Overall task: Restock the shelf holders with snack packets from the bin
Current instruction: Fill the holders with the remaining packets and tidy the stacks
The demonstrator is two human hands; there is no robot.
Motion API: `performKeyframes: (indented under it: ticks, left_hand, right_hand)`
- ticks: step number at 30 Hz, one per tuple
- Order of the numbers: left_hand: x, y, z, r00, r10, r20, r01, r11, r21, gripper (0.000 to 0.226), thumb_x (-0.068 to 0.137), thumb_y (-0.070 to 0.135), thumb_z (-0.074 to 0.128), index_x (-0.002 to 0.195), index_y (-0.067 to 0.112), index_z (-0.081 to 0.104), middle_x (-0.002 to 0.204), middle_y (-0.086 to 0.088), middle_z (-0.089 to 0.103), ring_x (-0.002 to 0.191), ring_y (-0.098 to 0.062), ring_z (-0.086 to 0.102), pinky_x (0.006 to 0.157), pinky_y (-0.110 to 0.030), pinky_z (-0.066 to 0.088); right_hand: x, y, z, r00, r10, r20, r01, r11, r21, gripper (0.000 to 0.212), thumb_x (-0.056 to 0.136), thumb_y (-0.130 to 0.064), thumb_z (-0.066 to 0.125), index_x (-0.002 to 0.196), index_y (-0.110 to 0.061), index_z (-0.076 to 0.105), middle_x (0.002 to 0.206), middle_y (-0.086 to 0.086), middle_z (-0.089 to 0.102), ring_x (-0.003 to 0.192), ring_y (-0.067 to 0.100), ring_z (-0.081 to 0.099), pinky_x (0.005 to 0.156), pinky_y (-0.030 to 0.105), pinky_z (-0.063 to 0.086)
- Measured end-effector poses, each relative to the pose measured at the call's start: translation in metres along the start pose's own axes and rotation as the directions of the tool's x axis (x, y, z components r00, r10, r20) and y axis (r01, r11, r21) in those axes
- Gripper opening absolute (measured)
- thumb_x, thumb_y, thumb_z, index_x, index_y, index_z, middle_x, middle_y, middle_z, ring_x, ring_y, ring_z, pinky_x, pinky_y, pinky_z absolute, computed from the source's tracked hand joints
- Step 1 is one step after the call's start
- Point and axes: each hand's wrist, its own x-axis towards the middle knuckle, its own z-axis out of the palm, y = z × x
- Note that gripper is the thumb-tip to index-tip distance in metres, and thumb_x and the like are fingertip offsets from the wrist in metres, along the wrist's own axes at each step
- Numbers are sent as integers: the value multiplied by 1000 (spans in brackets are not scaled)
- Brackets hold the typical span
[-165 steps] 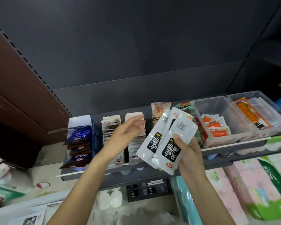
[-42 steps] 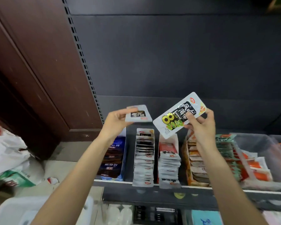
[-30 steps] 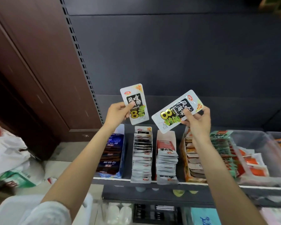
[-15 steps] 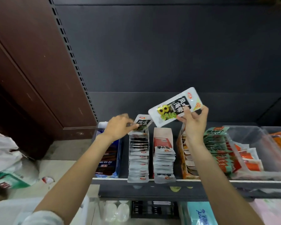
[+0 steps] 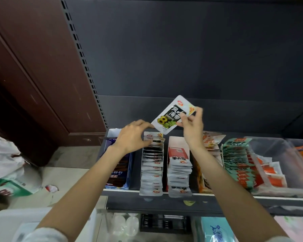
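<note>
At the far left of the grey metal shelf (image 5: pixel 164 206) stands the white carton of dark blue packets (image 5: pixel 119 165); leave it alone. Just right of it, your left hand (image 5: pixel 132 135) hovers over the back of the narrow white holder of grey-and-white packets (image 5: pixel 152 165), fingers curled with their tips at the rearmost packet; whether they pinch it or only press it I cannot tell. Seat that packet upright behind the others before letting go, so the row stays packed. Next comes the holder of red-labelled packets (image 5: pixel 179 166), touching its neighbour. Above both, your right hand (image 5: pixel 191 124) pinches the white seaweed snack packet with black label and yellow 8 (image 5: pixel 171 117) by its right end, tilted and clear of the holders. Bring it down label forward into the grey-and-white row, whose packets look to match it. Slide it in edge first, steadying the row with your left fingertips so nothing topples toward the front lip.
</note>
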Motion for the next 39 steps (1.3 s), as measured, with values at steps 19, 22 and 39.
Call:
performKeyframes:
  ticks: [19, 22, 39]
  left_hand:
    - [-6, 6, 9, 999, -13, -34, 15, 998, 66, 24, 94, 15, 51, 111, 19, 68, 108, -5, 69, 94, -26, 65, 77, -38, 53]
    - [-7, 3, 15, 998, -11, -63, 16, 996, 85, 26, 94, 16, 49, 113, 21, 66, 105, -4, 69, 90, -24, 65, 75, -34, 53]
    - [-237, 31, 5, 655, -452, -606, 184, 873, -452, 19, 94, 26, 48, 83, 15, 60, 70, -1, 57, 64, -14, 51, 61, -25, 41]
  right_hand:
    - [5, 18, 26, 815, 105, 570, 351, 693, -629, 5, 97, -20, 48, 99, -24, 51, 80, 3, 67, 62, 20, 58, 62, 35, 46]
    - [5, 22, 22, 803, 183, 568, 349, 627, -696, 23, 98, -20, 44, 106, -27, 64, 103, 0, 69, 82, 17, 62, 73, 34, 50]
    - [-197, -11, 29, 656, -511, 555, 736, 594, -323, 21, 95, -20, 45, 104, -11, 62, 75, -3, 68, 57, 6, 57, 55, 9, 29]
